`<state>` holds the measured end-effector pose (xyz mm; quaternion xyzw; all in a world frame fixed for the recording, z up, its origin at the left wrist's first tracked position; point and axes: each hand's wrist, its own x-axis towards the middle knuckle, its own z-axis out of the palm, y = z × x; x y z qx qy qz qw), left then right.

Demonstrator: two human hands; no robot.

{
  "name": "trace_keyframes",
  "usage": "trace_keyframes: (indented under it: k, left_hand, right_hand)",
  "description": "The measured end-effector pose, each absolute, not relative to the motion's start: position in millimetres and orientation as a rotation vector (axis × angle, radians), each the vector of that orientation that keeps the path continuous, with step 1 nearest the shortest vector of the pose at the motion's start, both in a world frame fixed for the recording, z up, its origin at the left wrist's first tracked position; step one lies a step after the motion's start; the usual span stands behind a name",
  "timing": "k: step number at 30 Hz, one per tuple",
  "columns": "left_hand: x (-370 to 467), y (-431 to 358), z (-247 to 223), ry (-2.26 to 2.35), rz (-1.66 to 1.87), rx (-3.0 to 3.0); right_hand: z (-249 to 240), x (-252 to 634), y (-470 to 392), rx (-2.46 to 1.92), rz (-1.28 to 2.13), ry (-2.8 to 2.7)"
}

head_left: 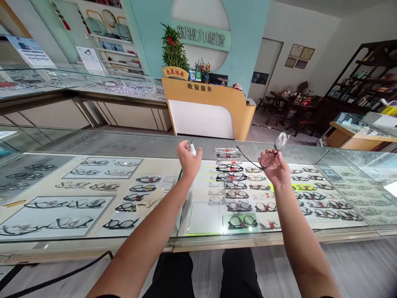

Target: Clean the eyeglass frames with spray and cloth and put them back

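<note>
Nearest me, the person's black-trousered legs (238, 271) stand against a long glass-topped display counter (217, 244) with a pale wooden edge. Inside it, rows of spectacles (232, 178), many black-framed, run from ten o'clock round to two. A crumpled beige cloth (151, 199) lies at eleven o'clock.

Above the counter, just left of twelve, the left hand (188, 160) is curled around a small white bottle (192, 150), of which only the top shows. At one o'clock, the right hand (278, 169) grips a pair of thin-rimmed dark spectacles (281, 141) by the front, held up clear of the glass with both temples extended leftward; the upper lens looks whitish. The two hands are well apart.

Farther off, at twelve, stands an orange-brown wooden desk with a white panel (238, 103), a leafy green plant (173, 47) on its left end. A dark wooden shelf unit (356, 62) rises at two.
</note>
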<state>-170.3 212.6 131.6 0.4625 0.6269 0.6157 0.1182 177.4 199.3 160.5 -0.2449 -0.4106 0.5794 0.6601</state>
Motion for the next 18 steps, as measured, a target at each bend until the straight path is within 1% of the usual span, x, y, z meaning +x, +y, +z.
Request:
trace_keyframes:
  k: [2, 5, 10, 14, 18]
  left_hand:
    - [-182, 226, 124, 1.908, 1.650, 1.200]
    - [-192, 241, 111, 1.842, 1.504, 1.123]
    - [-198, 246, 97, 1.757, 1.426, 1.113]
    - [-196, 246, 100, 1.668, 1.498, 1.067]
    - [-186, 240, 115, 1.404, 1.569, 1.027]
  right_hand:
    - [174, 173, 195, -0.542, 1.262, -0.952]
    - [197, 153, 187, -0.512, 1.225, -1.054]
    - [222, 110, 192, -0.387, 1.164, -1.056]
    - [213, 90, 204, -0.391, 1.176, -0.979]
    - [187, 81, 210, -0.512, 1.160, -1.033]
